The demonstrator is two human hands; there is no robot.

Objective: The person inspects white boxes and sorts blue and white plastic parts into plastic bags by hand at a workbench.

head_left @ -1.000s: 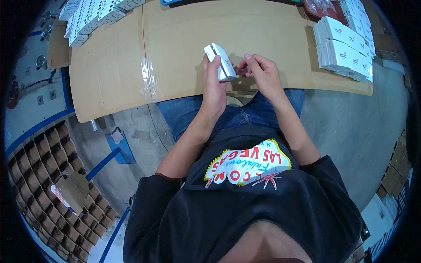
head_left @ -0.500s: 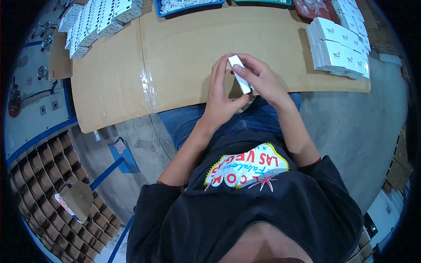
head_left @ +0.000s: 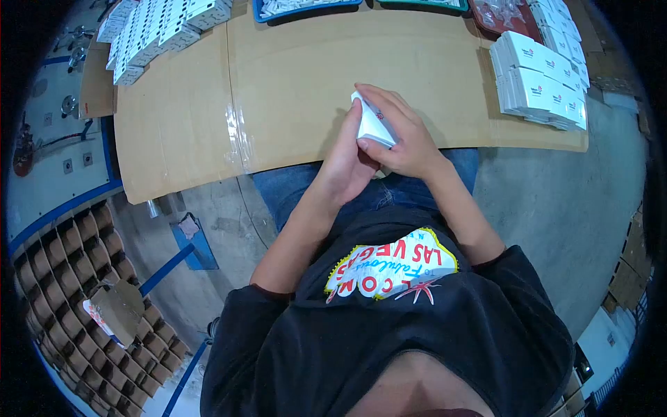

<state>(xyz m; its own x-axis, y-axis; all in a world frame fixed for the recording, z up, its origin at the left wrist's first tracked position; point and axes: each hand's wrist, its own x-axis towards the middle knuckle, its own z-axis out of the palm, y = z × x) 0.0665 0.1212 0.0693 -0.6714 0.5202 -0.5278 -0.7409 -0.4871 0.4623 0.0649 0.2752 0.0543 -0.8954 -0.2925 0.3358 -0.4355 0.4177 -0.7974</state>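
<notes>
A small white carton (head_left: 374, 126) with a bit of red print is held between both hands, above the near edge of the cardboard-covered table. My left hand (head_left: 345, 154) grips its left side, with the thumb along the carton and the other fingers mostly hidden behind it. Over the right side and top curve the fingers of my right hand (head_left: 410, 139), while its thumb presses near the carton's lower end. The carton looks tilted, with one face toward me; its far side is hidden.
Stacked flat white cartons (head_left: 538, 90) stand at the table's right. White boxes with dark marks (head_left: 163, 31) fill the back left. Along the back sit a blue tray (head_left: 306, 12) of small white pieces, a green tray (head_left: 424, 5) and a red tray (head_left: 507, 31) with clear plastic items.
The carton has turned in my hands, so a broader face with red print shows instead of a narrow side. My right fingers now wrap over it, and the right thumb has moved lower.
</notes>
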